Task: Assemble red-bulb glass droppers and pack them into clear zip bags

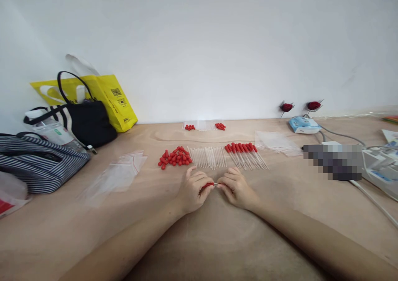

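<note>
My left hand (195, 190) is closed on a red rubber bulb (207, 185) near the middle of the table. A thin clear tube (215, 184) runs from the bulb to my right hand (235, 187), whose fingers pinch it. Just beyond my left hand lies a pile of loose red bulbs (175, 157). Beside the pile, a row of clear thin tubes (207, 157) is laid out. To its right are several droppers with red bulbs fitted on tubes (245, 154), lying side by side.
Clear plastic bags lie at left (120, 173) and right (275, 141). A bag with red bulbs and tubes (203, 125) is near the wall. Striped bag (46, 161), black bag (93, 123) and yellow bag (120, 102) stand left; a blue packet (304, 124) and cables (373, 202) lie right.
</note>
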A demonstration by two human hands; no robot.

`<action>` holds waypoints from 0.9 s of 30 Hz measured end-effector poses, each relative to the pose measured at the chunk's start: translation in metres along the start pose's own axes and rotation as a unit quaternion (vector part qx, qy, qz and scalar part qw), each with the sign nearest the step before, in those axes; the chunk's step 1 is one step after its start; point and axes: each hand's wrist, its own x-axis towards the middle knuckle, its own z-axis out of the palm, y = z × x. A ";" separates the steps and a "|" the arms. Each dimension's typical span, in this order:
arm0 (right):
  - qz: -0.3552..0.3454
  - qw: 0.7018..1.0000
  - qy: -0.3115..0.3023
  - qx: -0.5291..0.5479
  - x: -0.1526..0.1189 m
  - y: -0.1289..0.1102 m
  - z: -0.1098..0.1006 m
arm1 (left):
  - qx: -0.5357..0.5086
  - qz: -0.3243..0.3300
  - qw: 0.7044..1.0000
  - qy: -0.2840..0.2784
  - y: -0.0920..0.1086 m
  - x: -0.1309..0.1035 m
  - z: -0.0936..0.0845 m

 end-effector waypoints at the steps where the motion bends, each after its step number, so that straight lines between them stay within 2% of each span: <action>1: -0.002 1.000 0.000 0.002 0.000 0.000 0.000 | -0.006 0.000 1.000 0.000 0.000 0.000 0.000; 7: 0.006 0.999 -0.020 0.026 0.002 0.004 -0.007 | -0.064 -0.020 0.998 0.013 -0.003 -0.001 -0.001; 12: 0.019 0.998 -0.041 0.037 0.000 0.007 -0.012 | -0.071 -0.037 0.996 0.024 -0.003 -0.002 -0.002; 27: 0.060 0.990 -0.103 0.069 0.002 -0.002 -0.020 | -0.049 0.015 0.998 0.022 -0.004 -0.004 -0.005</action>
